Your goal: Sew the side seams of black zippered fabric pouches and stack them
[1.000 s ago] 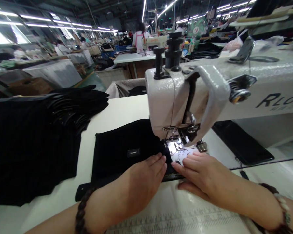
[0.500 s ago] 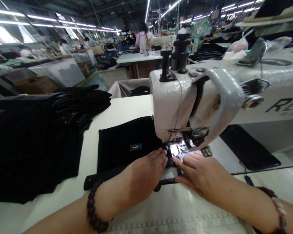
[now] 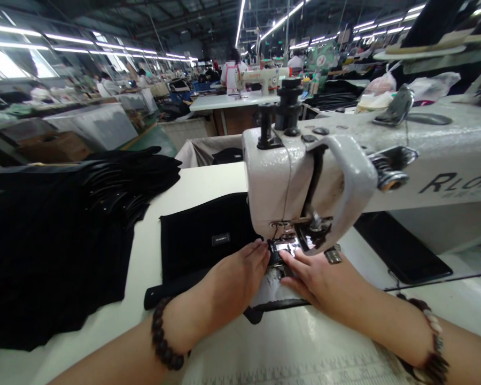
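A black fabric piece (image 3: 200,219) with a small rectangular label (image 3: 220,239) lies on the bed of a white sewing machine (image 3: 304,182). My left hand (image 3: 234,280) rests flat on the fabric, its fingertips stretched close beside the presser foot (image 3: 276,248). To the right of the foot is my right hand (image 3: 324,275), index finger extended to the work and thumb apart below it. Its other fingers are partly hidden behind the machine head. A rolled or folded dark edge of the fabric shows under my left wrist and below the metal plate (image 3: 270,289).
A tall stack of black fabric pieces (image 3: 56,240) fills the left of the table. Under the machine arm lies a black phone (image 3: 403,248). A printed ruler scale (image 3: 296,374) runs along the front. Another sewing machine (image 3: 260,77) and a person (image 3: 230,77) are farther back.
The view has shifted slightly, so the machine sits a little lower and more to the left. Both hands keep nearly the same places by the presser foot, and the fabric lies much as before.
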Demonstrator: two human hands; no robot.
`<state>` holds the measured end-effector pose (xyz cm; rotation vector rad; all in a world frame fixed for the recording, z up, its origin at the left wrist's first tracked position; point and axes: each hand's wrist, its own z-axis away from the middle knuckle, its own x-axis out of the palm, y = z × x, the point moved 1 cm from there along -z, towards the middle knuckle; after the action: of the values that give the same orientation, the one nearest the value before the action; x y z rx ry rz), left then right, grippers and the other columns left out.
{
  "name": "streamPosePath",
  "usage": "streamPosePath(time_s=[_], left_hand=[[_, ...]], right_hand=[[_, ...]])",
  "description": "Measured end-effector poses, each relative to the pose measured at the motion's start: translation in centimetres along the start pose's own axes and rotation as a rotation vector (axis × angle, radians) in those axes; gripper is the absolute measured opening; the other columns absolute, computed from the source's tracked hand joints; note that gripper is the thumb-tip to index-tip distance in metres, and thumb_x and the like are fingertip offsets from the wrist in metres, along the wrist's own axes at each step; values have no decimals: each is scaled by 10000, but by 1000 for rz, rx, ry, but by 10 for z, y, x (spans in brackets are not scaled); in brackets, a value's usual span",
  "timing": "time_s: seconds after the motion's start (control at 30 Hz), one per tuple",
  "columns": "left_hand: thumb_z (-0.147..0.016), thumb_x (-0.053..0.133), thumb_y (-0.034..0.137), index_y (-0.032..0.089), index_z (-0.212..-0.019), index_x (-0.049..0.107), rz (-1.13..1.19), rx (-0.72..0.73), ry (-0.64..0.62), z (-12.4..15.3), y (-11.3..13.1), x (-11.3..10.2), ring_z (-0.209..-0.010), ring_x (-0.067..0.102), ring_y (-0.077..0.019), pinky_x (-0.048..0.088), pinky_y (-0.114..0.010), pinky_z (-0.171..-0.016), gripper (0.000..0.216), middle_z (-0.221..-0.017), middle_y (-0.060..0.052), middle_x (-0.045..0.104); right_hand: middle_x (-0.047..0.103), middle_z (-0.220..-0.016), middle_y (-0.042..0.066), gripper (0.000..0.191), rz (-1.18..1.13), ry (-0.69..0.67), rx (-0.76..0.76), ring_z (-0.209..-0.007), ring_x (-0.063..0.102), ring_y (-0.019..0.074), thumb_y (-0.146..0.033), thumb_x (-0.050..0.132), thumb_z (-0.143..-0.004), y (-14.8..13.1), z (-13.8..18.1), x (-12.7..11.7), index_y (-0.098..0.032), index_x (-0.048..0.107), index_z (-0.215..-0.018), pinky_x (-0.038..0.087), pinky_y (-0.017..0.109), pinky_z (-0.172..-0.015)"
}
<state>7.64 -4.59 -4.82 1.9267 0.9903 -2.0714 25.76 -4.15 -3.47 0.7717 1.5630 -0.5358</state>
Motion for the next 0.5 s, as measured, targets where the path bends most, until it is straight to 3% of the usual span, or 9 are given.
streamPosePath(time_s=[0.23,0.5], left_hand=[[-744,465,139,8,-1172,507,-9,-8,34,-1,-1,3,-1151,455,-231,311,-332,-1023,450,-1218,-133,535],[-780,434,153,34,-1129,545,-22,6,66,4,3,-2,-1154,449,-195,259,-297,-1035,385,-1199,-108,552]], right_hand=[[659,-759,81,393,-27,-86,36,-678,613,238,-357,534,-826,1,0,1,-150,554,-1160,396,323,-533],[641,-732,56,337,-85,-22,-48,-642,593,231,-359,522,-830,-1,4,1,-128,605,-1061,437,344,-545]])
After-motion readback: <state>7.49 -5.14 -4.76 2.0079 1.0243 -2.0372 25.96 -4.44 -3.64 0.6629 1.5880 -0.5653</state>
